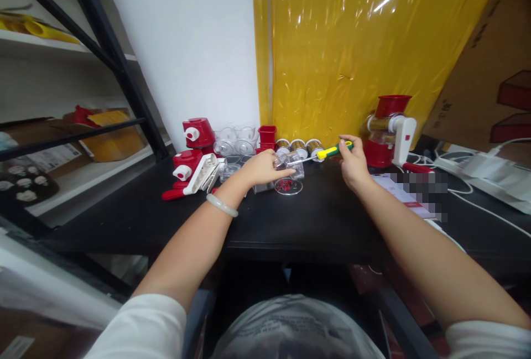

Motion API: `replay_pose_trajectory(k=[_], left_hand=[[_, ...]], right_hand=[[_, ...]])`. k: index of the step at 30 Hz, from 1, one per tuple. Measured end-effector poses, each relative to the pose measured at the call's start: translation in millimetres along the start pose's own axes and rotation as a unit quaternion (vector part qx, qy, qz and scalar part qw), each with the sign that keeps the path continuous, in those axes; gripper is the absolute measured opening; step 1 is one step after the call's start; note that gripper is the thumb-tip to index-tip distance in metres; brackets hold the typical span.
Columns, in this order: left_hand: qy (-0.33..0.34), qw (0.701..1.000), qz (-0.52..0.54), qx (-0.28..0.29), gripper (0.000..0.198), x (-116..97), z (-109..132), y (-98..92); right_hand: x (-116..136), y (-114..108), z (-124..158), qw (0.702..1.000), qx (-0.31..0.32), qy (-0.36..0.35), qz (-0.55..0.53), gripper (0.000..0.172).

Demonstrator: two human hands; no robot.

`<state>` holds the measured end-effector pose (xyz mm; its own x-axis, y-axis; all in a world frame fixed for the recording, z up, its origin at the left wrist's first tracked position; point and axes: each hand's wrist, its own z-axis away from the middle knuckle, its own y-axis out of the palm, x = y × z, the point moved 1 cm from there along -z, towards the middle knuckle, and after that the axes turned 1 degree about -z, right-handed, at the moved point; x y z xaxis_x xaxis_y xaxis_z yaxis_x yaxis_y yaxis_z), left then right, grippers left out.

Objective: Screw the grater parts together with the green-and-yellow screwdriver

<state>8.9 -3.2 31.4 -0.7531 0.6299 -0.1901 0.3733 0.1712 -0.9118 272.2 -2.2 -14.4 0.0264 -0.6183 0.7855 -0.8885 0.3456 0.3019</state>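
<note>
My left hand [263, 168] is closed over a clear plastic cylinder part [289, 178] that lies on its side on the black table [315, 220]; something red shows at its round base. My right hand [352, 165] grips a screwdriver with a yellow and green handle [334, 151], its metal shaft pointing left toward the clear part. A pale bangle sits on my left wrist.
Red and white grater bodies [191, 173] and clear parts [234, 140] lie at the back left. Metal drums [298, 146] line the yellow sheet. An assembled red grater [388, 129] stands at the right, beside white cables [468, 173] and cardboard boxes. Shelving stands at the left.
</note>
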Motion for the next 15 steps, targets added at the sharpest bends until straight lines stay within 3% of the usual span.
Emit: replay_pose_trajectory(k=[11, 15], left_hand=[[-0.008, 1.000, -0.015, 0.002, 0.055, -2.7, 1.0, -1.5], [-0.004, 1.000, -0.016, -0.001, 0.056, -2.7, 0.8, -1.1]], right_hand=[[6.0, 3.6, -2.0, 0.991, -0.022, 0.085, -0.103, 0.039], [11.7, 5.7, 0.5, 0.986, -0.026, 0.113, -0.123, 0.033]])
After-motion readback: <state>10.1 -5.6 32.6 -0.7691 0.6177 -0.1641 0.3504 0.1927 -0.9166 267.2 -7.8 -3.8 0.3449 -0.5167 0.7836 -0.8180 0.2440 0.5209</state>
